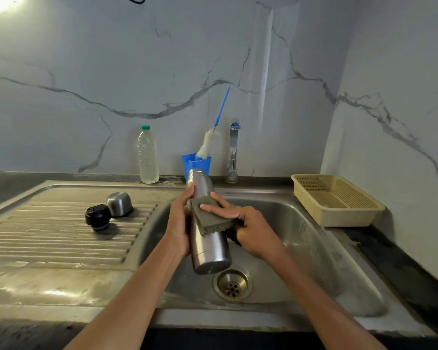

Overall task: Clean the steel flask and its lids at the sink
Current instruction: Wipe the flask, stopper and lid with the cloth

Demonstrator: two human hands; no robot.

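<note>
Both our hands work over the sink (pixel 314 248): our left hand (pixel 178 223) has its fingers wrapped round the steel flask (pixel 208 251), holding it tilted above the drain (pixel 232 284) with its open mouth pointing toward the tap (pixel 233 152), while our right hand (pixel 248 228) pinches a grey sponge (pixel 210 218) flat against the flask's side. Two lids lie on the ribbed draining surface (pixel 48 236) at left, a black stopper (pixel 98 217) touching a steel cap (pixel 120 203)
</note>
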